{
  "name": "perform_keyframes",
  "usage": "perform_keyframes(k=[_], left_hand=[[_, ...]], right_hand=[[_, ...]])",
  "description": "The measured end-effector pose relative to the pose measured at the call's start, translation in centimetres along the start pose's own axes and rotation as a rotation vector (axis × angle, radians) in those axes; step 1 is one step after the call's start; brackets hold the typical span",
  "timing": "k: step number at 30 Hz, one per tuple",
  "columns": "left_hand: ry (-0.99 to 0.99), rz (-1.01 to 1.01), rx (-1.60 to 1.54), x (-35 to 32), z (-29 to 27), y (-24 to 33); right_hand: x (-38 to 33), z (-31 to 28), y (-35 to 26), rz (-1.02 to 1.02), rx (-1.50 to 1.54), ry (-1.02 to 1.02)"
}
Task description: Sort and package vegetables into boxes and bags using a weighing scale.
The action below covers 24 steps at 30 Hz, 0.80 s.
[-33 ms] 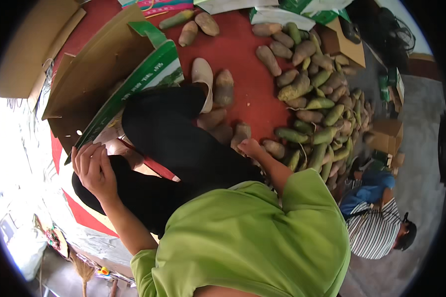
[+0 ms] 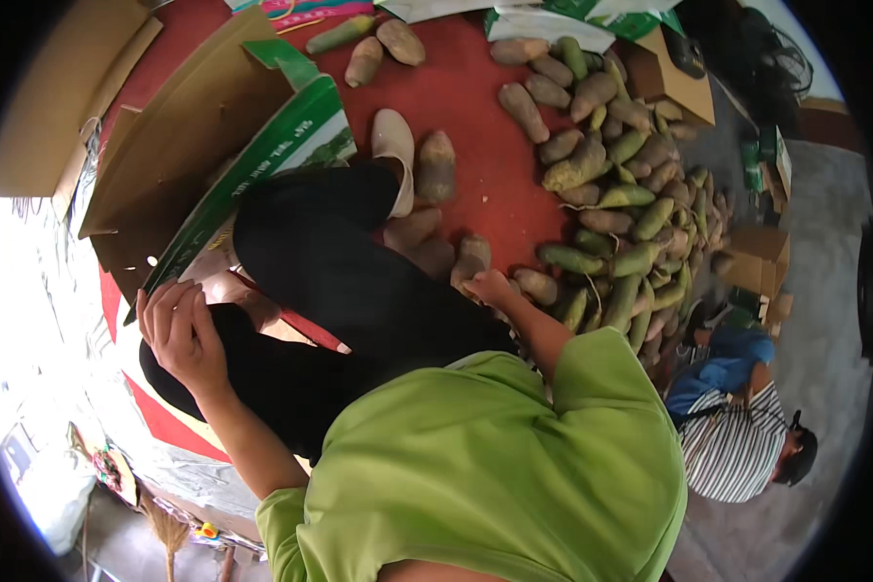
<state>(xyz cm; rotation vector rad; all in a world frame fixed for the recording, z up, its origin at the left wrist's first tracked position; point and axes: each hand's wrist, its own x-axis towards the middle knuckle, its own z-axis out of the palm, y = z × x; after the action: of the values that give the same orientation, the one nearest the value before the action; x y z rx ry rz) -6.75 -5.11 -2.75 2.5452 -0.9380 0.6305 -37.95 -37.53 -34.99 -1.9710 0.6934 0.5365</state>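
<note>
Right hand (image 2: 493,288): at a radish (image 2: 471,253) on the red mat (image 2: 470,189); grip closure, I cannot tell. Left hand (image 2: 184,332): loosely bent at the edge of the box (image 2: 259,163), hold unclear. Handling, I judge: cup the radish round its middle.

The light is strongest at the left side, where the white sheet (image 2: 34,320) is so bright that most of its detail disappears. The red mat (image 2: 485,179) receives soft, even light. The box (image 2: 165,184) is rather dark inside, and the black trousers (image 2: 310,233) show few folds. Straight lines bend toward the rim, and the corners are fully black.
</note>
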Motion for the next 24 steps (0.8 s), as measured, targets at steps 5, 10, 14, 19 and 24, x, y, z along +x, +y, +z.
perform_keyframes(k=[5,10,14,19,24], left_hand=[[-0.023,0.038,-0.004,-0.4,-0.2,-0.1],[-0.007,0.084,0.026,-0.5,0.0,-0.3],[-0.010,0.106,0.049,-0.4,0.3,-0.6],[0.012,0.086,0.033,-0.6,0.2,-1.1],[0.062,0.001,-0.031,-0.4,-0.5,-0.3]], right_hand=[[-1.6,0.3,-0.5,0.205,-0.101,-0.089],[-2.2,-0.6,0.2,0.297,-0.017,-0.039],[-3.2,-4.6,0.5,0.183,-0.497,0.145],[-8.8,-15.2,-0.7,0.289,-0.405,0.572],[-12.0,-15.3,11.2,0.698,-0.504,0.273]])
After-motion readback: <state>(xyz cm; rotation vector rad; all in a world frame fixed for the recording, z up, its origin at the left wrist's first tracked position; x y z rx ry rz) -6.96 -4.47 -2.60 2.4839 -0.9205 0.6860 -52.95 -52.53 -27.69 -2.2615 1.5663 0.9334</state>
